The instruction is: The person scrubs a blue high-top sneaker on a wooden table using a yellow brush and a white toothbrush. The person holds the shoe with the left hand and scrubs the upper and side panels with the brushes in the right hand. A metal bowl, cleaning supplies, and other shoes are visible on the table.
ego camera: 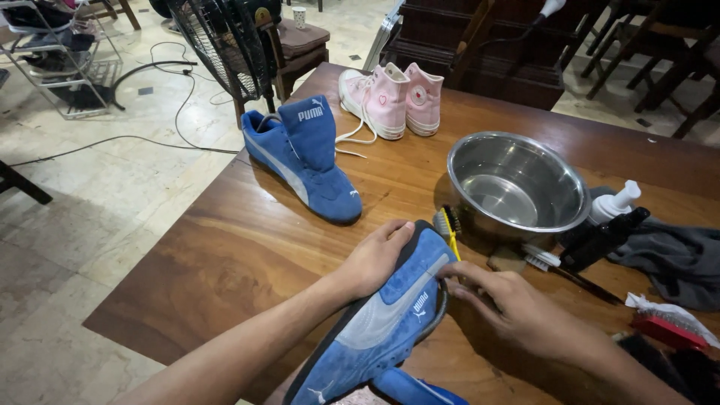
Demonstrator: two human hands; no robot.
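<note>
I hold a blue suede high-top shoe (pixel 390 315) tilted on its side over the near edge of the wooden table (pixel 225 255). My left hand (pixel 373 259) grips its toe end from the left. My right hand (pixel 506 304) rests its fingertips on the shoe's collar and sole edge at the right. The matching blue shoe (pixel 304 157) stands upright farther back on the table, untouched.
A pair of pink high-top sneakers (pixel 394 97) stands at the far edge. A steel bowl (pixel 516 187) sits right of centre, with a yellow brush (pixel 448 225), a white toothbrush (pixel 541 257), a pump bottle (pixel 615 204), a dark cloth (pixel 679 259) and a red brush (pixel 667 326) nearby. A fan (pixel 221 45) stands beyond the table.
</note>
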